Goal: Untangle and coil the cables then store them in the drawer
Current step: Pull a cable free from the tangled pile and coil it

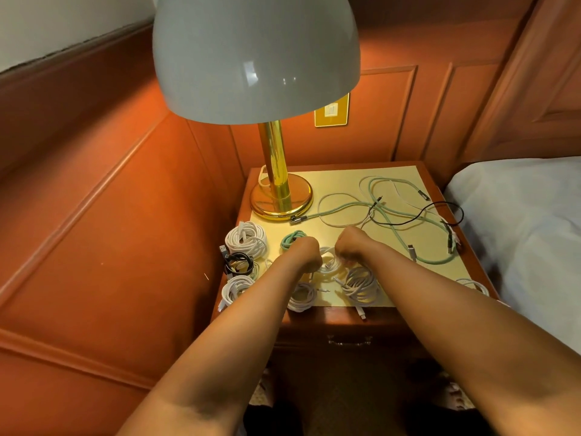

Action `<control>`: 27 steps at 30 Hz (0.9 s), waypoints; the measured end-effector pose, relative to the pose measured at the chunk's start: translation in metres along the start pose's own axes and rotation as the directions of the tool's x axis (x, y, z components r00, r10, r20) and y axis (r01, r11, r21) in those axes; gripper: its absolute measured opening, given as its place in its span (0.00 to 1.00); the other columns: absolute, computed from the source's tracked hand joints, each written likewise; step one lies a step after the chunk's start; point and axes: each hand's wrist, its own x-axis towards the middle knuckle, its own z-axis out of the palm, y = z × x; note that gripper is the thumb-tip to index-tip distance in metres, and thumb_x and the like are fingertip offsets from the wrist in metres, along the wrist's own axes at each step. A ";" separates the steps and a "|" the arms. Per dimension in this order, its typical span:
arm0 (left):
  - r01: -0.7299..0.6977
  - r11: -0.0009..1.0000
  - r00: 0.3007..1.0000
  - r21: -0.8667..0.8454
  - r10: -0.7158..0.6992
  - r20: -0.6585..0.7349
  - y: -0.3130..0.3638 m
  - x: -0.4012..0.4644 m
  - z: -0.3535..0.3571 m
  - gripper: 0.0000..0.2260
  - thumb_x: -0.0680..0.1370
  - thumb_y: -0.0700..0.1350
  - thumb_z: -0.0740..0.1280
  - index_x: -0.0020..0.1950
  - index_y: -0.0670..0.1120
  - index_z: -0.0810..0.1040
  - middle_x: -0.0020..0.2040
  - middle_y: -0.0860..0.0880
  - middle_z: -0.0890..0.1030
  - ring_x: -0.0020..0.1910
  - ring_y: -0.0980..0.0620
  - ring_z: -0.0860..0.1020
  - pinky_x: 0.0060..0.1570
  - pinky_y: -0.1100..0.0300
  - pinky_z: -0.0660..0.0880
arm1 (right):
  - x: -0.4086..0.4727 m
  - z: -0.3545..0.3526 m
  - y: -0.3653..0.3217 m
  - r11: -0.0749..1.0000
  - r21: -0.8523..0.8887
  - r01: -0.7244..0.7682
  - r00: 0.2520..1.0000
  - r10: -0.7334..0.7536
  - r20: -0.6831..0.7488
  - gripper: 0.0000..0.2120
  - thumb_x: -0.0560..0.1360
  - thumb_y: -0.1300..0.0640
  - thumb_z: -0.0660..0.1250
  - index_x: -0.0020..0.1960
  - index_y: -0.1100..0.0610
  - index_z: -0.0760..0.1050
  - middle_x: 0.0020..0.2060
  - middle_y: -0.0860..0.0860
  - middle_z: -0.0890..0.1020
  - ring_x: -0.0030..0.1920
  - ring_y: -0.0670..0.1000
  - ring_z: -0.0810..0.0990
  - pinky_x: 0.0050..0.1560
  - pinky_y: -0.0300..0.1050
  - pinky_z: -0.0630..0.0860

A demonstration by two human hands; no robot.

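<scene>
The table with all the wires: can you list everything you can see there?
lamp: one, grey shade, gold stem, back left of nightstand
nightstand: one, reddish wood, yellow top
coiled cables: several, mostly white, one green, one black, front left
loose cables: tangle, green, white, black, back right
drawer handle: one, dark metal, front
wall plate: one, gold, on panelling
bed: one, white, right
left hand: curled on small white coil
right hand: curled on same coil
</scene>
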 end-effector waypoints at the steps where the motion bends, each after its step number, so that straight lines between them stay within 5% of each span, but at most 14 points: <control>1: -0.005 1.000 1.000 0.015 0.006 -0.005 0.000 0.000 0.000 0.10 0.78 0.38 0.64 0.57 0.36 0.77 0.56 0.40 0.79 0.56 0.43 0.77 0.47 0.58 0.72 | 0.001 0.001 0.000 1.000 -0.011 0.004 1.000 -0.004 -0.002 0.10 0.74 0.67 0.61 0.35 0.61 0.69 0.36 0.58 0.74 0.35 0.54 0.72 0.28 0.40 0.66; 10: -0.027 0.998 0.999 0.062 0.029 -0.029 0.000 0.005 0.002 0.10 0.78 0.36 0.63 0.57 0.37 0.77 0.55 0.40 0.79 0.55 0.43 0.77 0.46 0.58 0.70 | -0.002 -0.006 0.004 0.999 -0.046 0.028 0.996 -0.024 0.088 0.12 0.73 0.71 0.59 0.32 0.62 0.67 0.29 0.56 0.70 0.29 0.51 0.69 0.26 0.40 0.64; 17: -0.007 0.995 1.000 0.102 0.008 -0.010 -0.003 0.003 0.000 0.07 0.77 0.35 0.62 0.38 0.38 0.73 0.39 0.44 0.73 0.50 0.42 0.77 0.50 0.55 0.75 | 0.005 0.000 0.008 0.997 -0.058 0.045 0.998 -0.043 0.036 0.14 0.75 0.66 0.61 0.32 0.60 0.67 0.31 0.55 0.70 0.32 0.52 0.70 0.28 0.40 0.65; 20: -0.006 0.997 1.000 0.082 0.007 -0.011 -0.005 0.003 0.001 0.11 0.76 0.34 0.62 0.34 0.41 0.68 0.40 0.43 0.74 0.45 0.45 0.73 0.42 0.57 0.70 | 0.004 0.003 0.007 0.994 -0.101 0.049 0.999 -0.048 0.014 0.12 0.76 0.64 0.62 0.34 0.60 0.69 0.37 0.56 0.74 0.39 0.55 0.73 0.28 0.40 0.65; 24: -0.006 0.999 1.000 0.041 0.007 -0.024 -0.009 0.002 0.000 0.06 0.77 0.34 0.61 0.45 0.37 0.77 0.49 0.39 0.78 0.47 0.44 0.74 0.45 0.56 0.71 | 0.000 0.003 0.007 0.990 -0.126 0.059 0.998 -0.062 -0.025 0.04 0.77 0.63 0.62 0.43 0.62 0.73 0.43 0.57 0.76 0.42 0.55 0.74 0.28 0.40 0.63; 27: -0.006 1.000 0.999 0.022 0.007 -0.051 -0.009 -0.001 -0.002 0.13 0.77 0.34 0.61 0.60 0.37 0.78 0.58 0.40 0.79 0.57 0.43 0.76 0.53 0.56 0.73 | -0.005 0.000 0.007 0.991 -0.111 0.068 0.996 -0.075 -0.054 0.05 0.76 0.64 0.61 0.42 0.62 0.74 0.41 0.57 0.77 0.42 0.55 0.75 0.30 0.40 0.65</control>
